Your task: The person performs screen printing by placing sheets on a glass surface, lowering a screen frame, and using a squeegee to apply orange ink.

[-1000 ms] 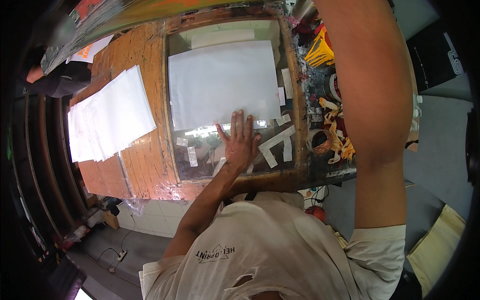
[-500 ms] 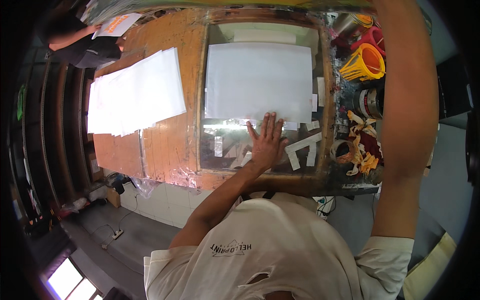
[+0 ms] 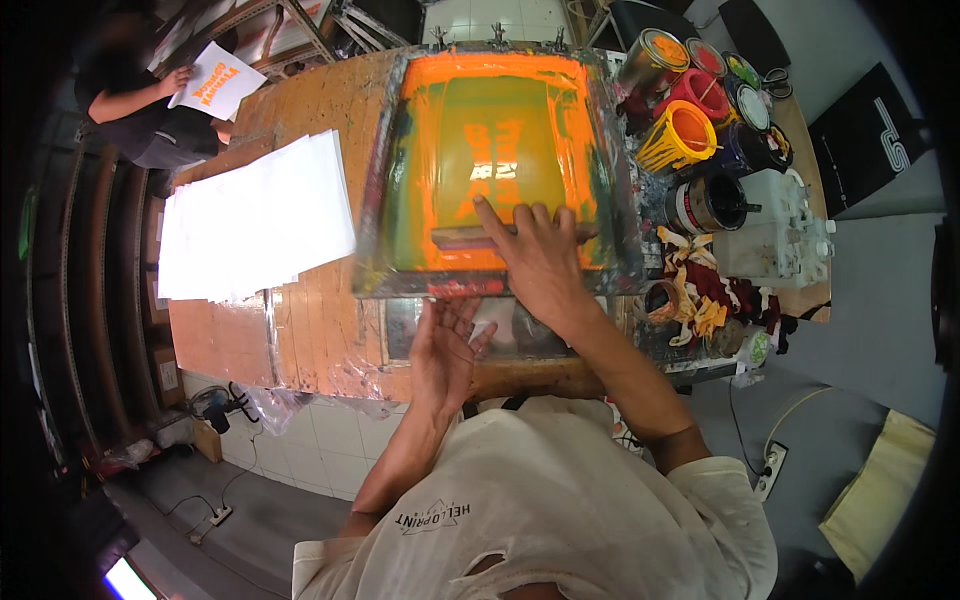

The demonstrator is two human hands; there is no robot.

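Note:
A printing screen (image 3: 375, 190) lies over the glass part of the table, its mesh edged with wet orange ink and pale orange lettering showing in the middle. My right hand (image 3: 545, 255) grips a squeegee (image 3: 455, 238) near the screen's close end, index finger stretched forward along it. At the near edge of the frame my left hand (image 3: 446, 345) is turned palm up, fingers spread, with the fingertips close against or partly beneath the frame. The white sheet that lay on the glass is now hidden under the screen.
A fanned stack of white paper (image 3: 260, 215) lies left. On the right stand ink cans (image 3: 660, 50), a yellow ink-streaked tub (image 3: 675, 140), a dark can (image 3: 703, 205), stained rags (image 3: 700, 285) and clear plastic jugs (image 3: 775, 235). Far left, another person holds a printed sheet (image 3: 217, 82).
The screen has come down over the white sheet. My right hand has dropped from high on the right onto the squeegee. My left hand has left the sheet and turned palm up.

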